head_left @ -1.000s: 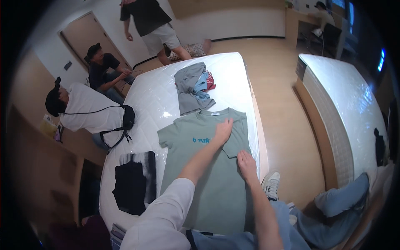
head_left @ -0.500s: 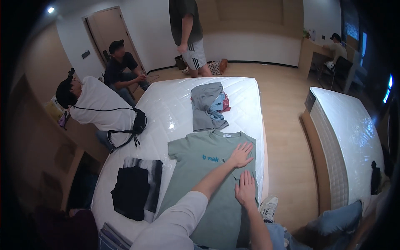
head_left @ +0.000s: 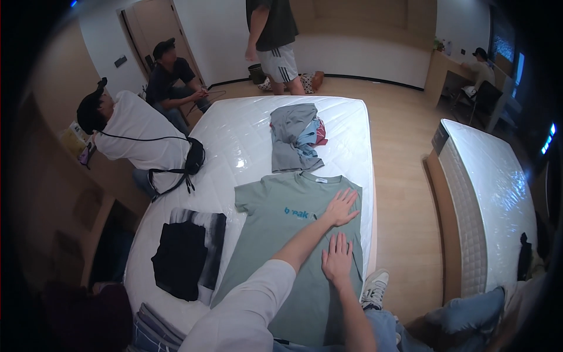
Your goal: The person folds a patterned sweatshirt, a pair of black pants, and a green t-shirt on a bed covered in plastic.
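Note:
A grey-green T-shirt (head_left: 275, 246) lies spread on the plastic-covered mattress (head_left: 231, 138), its neck toward the far end and lettering across the chest. My left hand (head_left: 342, 208) rests flat on its upper right part, by the right sleeve, fingers spread. Just below it, my right hand (head_left: 338, 258) lies flat on the shirt's right side, fingers stretched out. Neither holds anything. The right sleeve is partly hidden by my hands and seems tucked along the shirt's side. My left forearm covers part of the shirt's middle.
Beyond the shirt lies a heap of grey, blue and red clothes (head_left: 296, 138). Folded black clothing (head_left: 179, 261) sits to the left, with jeans (head_left: 155, 328) at the near-left edge. People sit left and stand behind the bed. A second mattress (head_left: 487, 188) stands right, across a wooden floor (head_left: 404, 205).
My right hand has slid slightly left on the shirt. My left hand stays near the right sleeve. The whole view has shifted a little, and the standing person has moved slightly right.

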`<state>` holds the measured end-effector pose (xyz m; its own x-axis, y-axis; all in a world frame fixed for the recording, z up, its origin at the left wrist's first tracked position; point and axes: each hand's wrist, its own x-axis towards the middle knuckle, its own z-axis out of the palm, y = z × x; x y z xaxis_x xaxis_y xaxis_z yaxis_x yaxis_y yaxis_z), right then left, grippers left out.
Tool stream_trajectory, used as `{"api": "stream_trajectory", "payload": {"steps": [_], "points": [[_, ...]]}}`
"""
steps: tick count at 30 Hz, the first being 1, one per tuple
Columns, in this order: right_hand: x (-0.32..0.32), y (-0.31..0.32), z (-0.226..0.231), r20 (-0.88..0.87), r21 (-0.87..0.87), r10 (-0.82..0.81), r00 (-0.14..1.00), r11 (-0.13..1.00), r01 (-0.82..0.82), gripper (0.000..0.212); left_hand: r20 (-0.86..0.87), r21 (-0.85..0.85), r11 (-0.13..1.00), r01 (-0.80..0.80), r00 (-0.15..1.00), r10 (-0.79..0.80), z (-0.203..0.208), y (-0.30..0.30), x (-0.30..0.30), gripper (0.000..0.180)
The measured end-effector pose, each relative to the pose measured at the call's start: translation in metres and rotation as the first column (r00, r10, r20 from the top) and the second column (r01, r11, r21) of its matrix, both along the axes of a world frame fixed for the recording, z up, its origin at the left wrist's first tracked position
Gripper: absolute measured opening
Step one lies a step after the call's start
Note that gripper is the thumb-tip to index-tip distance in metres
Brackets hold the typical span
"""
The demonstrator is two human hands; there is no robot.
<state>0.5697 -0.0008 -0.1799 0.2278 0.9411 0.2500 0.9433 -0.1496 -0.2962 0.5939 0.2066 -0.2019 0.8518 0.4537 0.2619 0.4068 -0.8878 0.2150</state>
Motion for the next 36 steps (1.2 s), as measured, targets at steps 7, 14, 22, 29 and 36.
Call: {"api": "stream_trajectory", "payload": {"steps": [7,14,22,29,36], "points": [[-0.009,-0.008,0.001,-0.010,-0.032,0.008,1.000,0.999,-0.008,0.064,0.001,-0.048,0.999,-0.021,1.000,0.022,-0.004,0.015,0.000,0.069],[-0.004,-0.008,0.000,-0.009,-0.046,0.003,1.000,0.999,-0.004,0.063,-0.242,0.122,0.990,-0.076,0.965,0.104,0.004,0.040,-0.108,0.058],[-0.019,0.003,0.011,-0.033,0.016,0.029,0.999,0.999,-0.029,0.063,-0.204,0.109,0.784,-0.611,0.759,0.619,0.008,0.089,-0.329,0.058],[0.001,-0.012,-0.003,-0.001,-0.042,-0.035,0.999,0.999,0.035,0.064,-0.142,-0.120,0.087,-0.989,0.104,0.984,0.021,0.099,-0.312,0.064],[-0.006,-0.006,0.004,-0.023,-0.067,-0.014,1.000,0.998,0.012,0.064,-0.367,-0.613,0.094,-0.784,0.389,0.845,0.027,0.161,-0.360,0.060]]}}
